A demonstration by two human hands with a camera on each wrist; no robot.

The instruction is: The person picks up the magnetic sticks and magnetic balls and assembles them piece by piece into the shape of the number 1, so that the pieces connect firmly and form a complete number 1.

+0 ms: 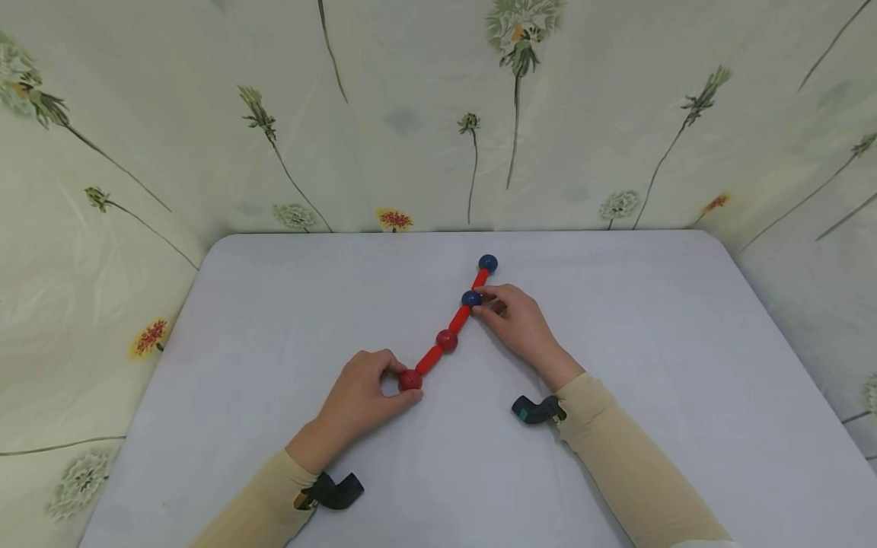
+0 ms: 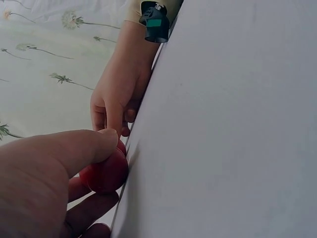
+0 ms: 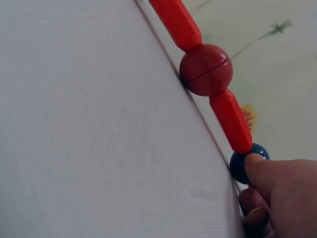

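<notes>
A chain of balls and short red rods runs diagonally over the white table in the head view. My left hand (image 1: 363, 392) pinches the red ball (image 1: 410, 380) at its near end between thumb and fingers. Further along sits a second red ball (image 1: 447, 340), with a red rod (image 1: 429, 360) joining the two. My right hand (image 1: 515, 320) pinches a blue ball (image 1: 470, 298), linked by another red rod (image 1: 460, 319). At the far end is a second blue ball (image 1: 488, 263) on a red rod (image 1: 481, 278). The left wrist view shows the gripped red ball (image 2: 105, 171) close up.
The white tabletop (image 1: 308, 297) spreads around the chain. Behind and beside it hangs a pale cloth (image 1: 411, 152) printed with dandelions. Small dark cameras (image 1: 537, 409) are strapped at both wrists over beige sleeves.
</notes>
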